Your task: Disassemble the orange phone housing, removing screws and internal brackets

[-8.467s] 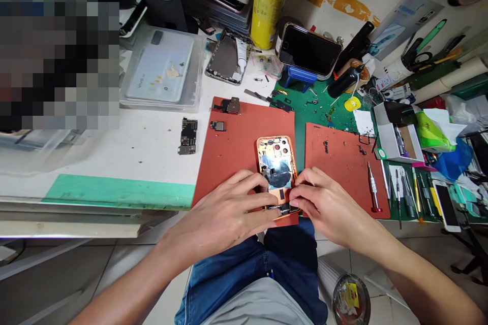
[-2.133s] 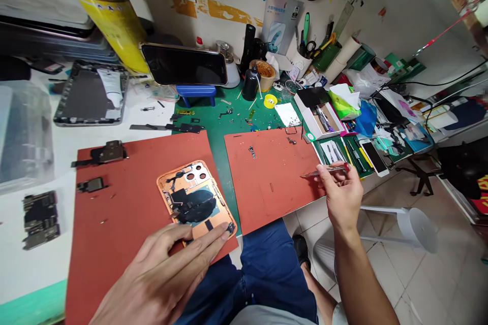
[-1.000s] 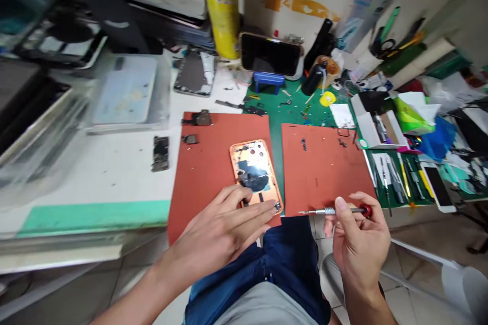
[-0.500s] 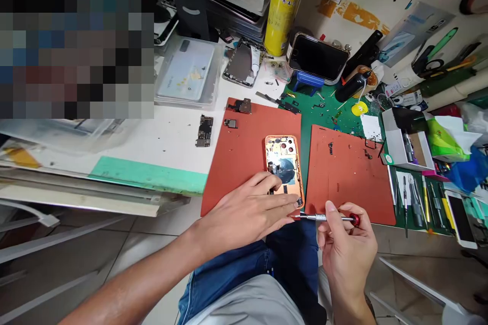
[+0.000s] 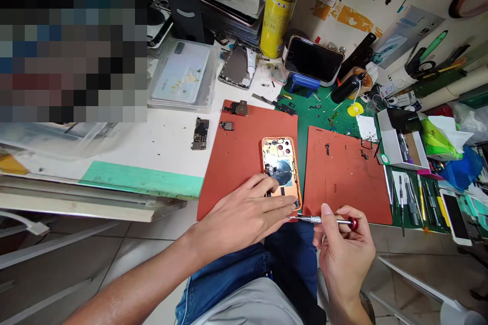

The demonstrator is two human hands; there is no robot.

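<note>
An orange-framed phone housing (image 5: 282, 161) lies on the left red mat (image 5: 244, 162), its inside facing up. My left hand (image 5: 253, 208) rests over its lower part, pressing it down, with the fingers bent and partly closed on the housing. In my right hand (image 5: 345, 244) is a slim metal screwdriver (image 5: 314, 219) with a red end cap, pinched between thumb and fingers. The screwdriver points left, and its tip is beside the lower edge of the housing, close to my left fingertips. Camera modules (image 5: 238, 107) sit higher on the same mat.
A second red mat (image 5: 348, 183) with small parts lies to the right. A dark circuit board (image 5: 200, 133) is on the white table. Behind stand a propped phone (image 5: 313, 59) and a yellow can (image 5: 275, 23). Several tools (image 5: 414, 203) line the right side.
The whole view has shifted slightly. Both hands keep nearly the same pose, and the screwdriver tip appears slightly further left beside my left fingers.
</note>
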